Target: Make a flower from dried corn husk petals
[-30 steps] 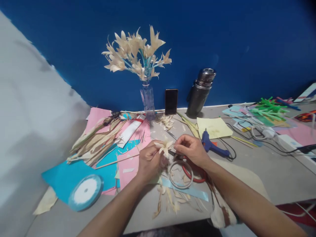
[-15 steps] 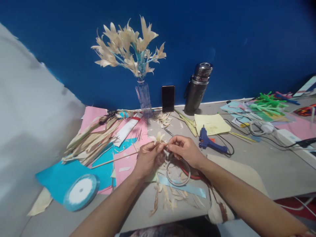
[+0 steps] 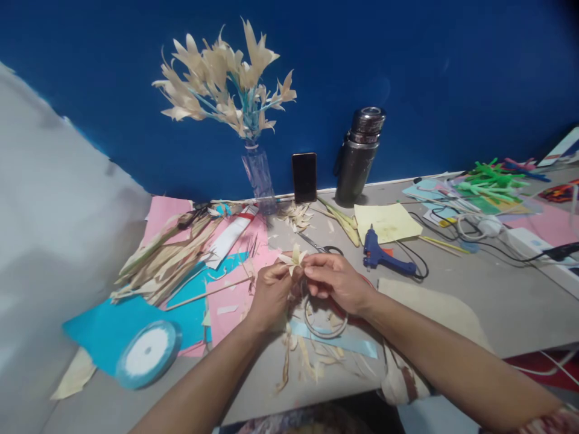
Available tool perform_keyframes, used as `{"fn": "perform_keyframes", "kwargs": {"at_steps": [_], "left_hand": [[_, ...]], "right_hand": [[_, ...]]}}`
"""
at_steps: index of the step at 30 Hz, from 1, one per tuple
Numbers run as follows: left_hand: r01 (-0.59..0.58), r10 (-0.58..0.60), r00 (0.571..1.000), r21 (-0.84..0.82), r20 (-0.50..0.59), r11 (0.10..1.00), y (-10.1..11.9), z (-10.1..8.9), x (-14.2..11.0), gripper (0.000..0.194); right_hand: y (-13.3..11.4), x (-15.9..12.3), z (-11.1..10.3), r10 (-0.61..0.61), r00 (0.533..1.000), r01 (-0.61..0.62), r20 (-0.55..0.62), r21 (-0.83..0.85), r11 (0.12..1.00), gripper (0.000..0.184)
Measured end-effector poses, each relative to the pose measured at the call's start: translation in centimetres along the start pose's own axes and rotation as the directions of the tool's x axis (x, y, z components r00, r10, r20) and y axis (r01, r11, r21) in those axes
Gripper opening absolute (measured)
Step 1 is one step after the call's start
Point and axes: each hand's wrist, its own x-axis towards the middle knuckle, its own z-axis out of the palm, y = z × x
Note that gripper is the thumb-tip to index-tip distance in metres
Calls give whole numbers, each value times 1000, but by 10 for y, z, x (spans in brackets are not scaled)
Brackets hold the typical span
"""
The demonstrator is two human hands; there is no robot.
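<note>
My left hand (image 3: 272, 294) is closed in a pinch around the base of a small cream flower (image 3: 295, 259) that looks made of dried husk. Its pointed petals spread upward above the fingers. My right hand (image 3: 338, 282) has its bent fingertips together at the flower's right side, pinching at a petal. Just below the hands lies a whitish ring (image 3: 326, 335) on husk scraps (image 3: 304, 360) and a light blue ribbon strip (image 3: 362, 348). Scissors (image 3: 333, 249) rest behind my right hand. Whatever is inside my left palm is hidden.
A clear bottle (image 3: 260, 178) holds several husk flowers (image 3: 226, 75). Nearby stand a phone (image 3: 304, 176) and a dark flask (image 3: 359, 160). A blue glue gun (image 3: 384, 256) lies right, with its cord. At left are dried husks (image 3: 167, 259) and a ribbon spool (image 3: 147, 352).
My right hand's fingers have shifted up and across to the flower's petals. The flower shows more openly, turned towards me. The scissors' handle has come into sight. The view has tilted slightly.
</note>
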Motion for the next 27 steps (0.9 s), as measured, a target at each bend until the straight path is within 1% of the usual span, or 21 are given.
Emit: {"fn": "perform_keyframes", "kwargs": {"at_steps": [3, 5, 10, 13, 16, 21, 24, 27], "left_hand": [[-55, 54, 998, 86, 11, 995, 6, 0, -2, 38], [-97, 94, 995, 111, 32, 989, 9, 0, -3, 37], [-167, 158, 984, 118, 80, 979, 6, -3, -2, 26], [-232, 216, 971, 166, 106, 959, 4, -6, -2, 22], [-297, 275, 953, 232, 124, 926, 3, -8, -2, 23], [-358, 322, 933, 310, 162, 881, 4, -9, -3, 27], [-410, 371, 912, 355, 175, 840, 7, -8, -4, 28], [-429, 382, 903, 387, 195, 816, 11, -5, -6, 31]], "right_hand": [[-4, -1, 2, 3, 1000, -3, 7, -5, 1000, 23], [-5, -1, 2, 10, 1000, -10, 10, 2, 1000, 21], [-2, 1, 1, 50, 999, -50, 14, 46, 998, 16], [-2, 1, 0, 51, 999, -52, 19, 53, 997, 15], [-3, 0, 0, 44, 999, -46, 29, 48, 998, 16], [-5, 0, 1, 24, 999, -26, 36, 33, 999, 20], [-4, 0, 2, 1, 1000, -1, 14, 3, 1000, 23], [-4, 0, 3, -2, 1000, 1, -14, -28, 1000, 28]]}}
